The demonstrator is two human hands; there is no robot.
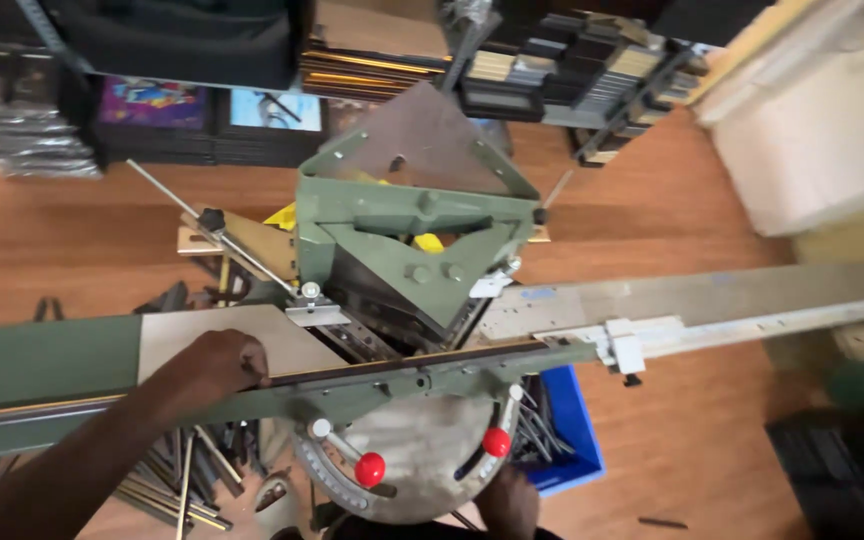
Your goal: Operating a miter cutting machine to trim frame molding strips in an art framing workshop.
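Your left hand pressed flat on dark moulding strip at 9 o'clock of green mitre cutter, right hand at 6, grip can't tell, red knobs nearby.

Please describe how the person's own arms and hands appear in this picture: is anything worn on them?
The left hand is bare: no glove, ring or watch shows, and the forearm behind it is uncovered, with no sleeve in view. Of the right hand only a small bare part shows at the bottom edge, without a glove; its wrist and arm are out of view.
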